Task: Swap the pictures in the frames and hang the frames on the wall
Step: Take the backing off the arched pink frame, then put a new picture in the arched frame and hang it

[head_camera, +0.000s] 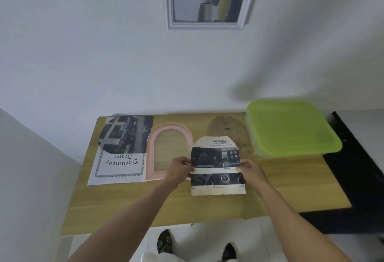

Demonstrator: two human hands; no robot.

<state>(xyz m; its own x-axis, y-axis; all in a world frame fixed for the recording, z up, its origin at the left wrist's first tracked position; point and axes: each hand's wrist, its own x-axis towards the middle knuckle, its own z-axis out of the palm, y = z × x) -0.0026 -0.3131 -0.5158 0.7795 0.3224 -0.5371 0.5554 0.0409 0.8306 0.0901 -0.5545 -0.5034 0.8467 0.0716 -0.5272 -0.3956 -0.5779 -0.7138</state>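
1. The arch-shaped picture (218,170) sits between the hands: the left hand (178,169) pinches its left edge and the right hand (252,171) pinches its right edge, just above the counter (291,189).
2. A pink arched frame (168,149) lies flat just left of it, beside a car picture (126,134) and a document sheet (119,168).
3. A brown backing board (228,128) and a green-lidded box (291,128) lie behind to the right.
4. A grey frame (207,0) hangs on the white wall (83,43).

Wooden table (207,207) bears document sheet (118,166), pink arched frame (169,149), brown backing board (226,131), green-lidded container (291,128)
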